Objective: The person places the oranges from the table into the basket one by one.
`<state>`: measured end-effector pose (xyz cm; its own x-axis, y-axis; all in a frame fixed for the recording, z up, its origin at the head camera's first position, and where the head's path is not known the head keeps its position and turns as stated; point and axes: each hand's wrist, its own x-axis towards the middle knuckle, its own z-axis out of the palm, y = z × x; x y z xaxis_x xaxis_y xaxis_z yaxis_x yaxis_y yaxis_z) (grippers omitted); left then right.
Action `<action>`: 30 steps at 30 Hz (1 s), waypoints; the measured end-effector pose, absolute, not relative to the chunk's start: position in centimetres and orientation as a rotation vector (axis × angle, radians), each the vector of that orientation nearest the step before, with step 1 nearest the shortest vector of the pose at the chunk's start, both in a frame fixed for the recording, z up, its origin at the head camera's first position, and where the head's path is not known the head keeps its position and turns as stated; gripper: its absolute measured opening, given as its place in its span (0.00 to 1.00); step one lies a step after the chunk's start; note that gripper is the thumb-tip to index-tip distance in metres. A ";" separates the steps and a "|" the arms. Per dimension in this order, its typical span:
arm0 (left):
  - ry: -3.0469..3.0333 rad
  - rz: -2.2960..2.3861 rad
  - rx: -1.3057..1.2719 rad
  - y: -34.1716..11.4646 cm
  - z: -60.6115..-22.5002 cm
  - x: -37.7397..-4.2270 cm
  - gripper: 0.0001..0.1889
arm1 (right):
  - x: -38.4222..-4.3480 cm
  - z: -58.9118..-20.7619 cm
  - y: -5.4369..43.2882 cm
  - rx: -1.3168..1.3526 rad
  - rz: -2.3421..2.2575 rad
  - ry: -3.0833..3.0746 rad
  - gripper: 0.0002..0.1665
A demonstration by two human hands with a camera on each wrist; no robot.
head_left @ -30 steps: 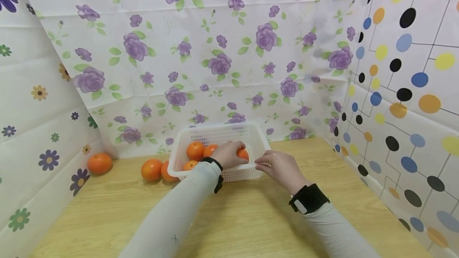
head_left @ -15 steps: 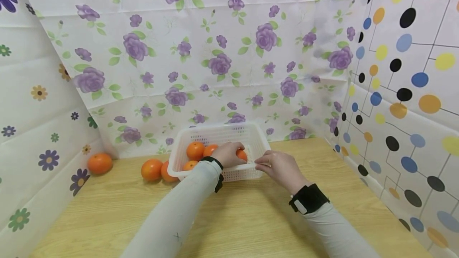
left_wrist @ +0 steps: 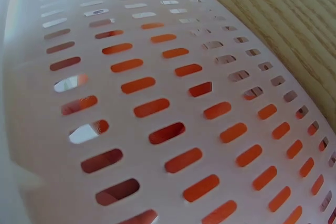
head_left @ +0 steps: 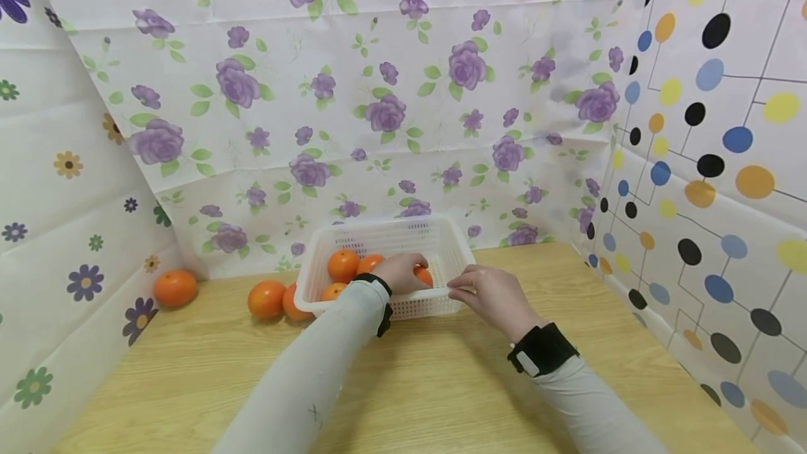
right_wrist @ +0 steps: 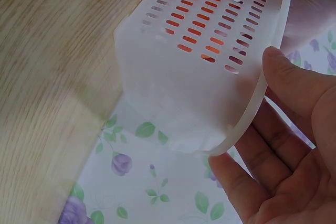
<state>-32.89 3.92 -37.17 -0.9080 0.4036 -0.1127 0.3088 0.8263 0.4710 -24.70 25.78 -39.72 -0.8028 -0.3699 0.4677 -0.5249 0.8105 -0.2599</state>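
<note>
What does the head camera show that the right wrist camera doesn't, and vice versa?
Only the head view: the lone round orange fruit at far left and the white cloth with coloured dots.
Only the right wrist view: the palm of the right hand.
Both: that hand holding the white slotted plastic basket, the pale wooden table and the purple-flowered white cloth.

You're in a screened-off booth: a white purple-rose sheet [head_left: 378,146], a white small-flower sheet [head_left: 47,230] and a white coloured-dot sheet [head_left: 693,223] wall your yellowish wood-grain counter [head_left: 435,391].
</note>
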 end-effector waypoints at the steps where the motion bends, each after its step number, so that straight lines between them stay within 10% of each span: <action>1: 2.798 0.667 0.552 3.9 -37.1 -32.9 0.27 | -24.7 -39.7 25.8 0.670 0.541 -2.599 0.10; 30: 2.726 0.612 0.620 3.7 -37.3 -33.7 0.22 | -24.5 -39.5 25.8 0.676 0.539 -2.610 0.10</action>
<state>-33.71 3.75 -37.31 -0.8690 0.4637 -0.1726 0.3454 0.8183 0.4595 -24.51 25.81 -39.48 -0.8080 -0.3739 0.4553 -0.5237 0.8098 -0.2644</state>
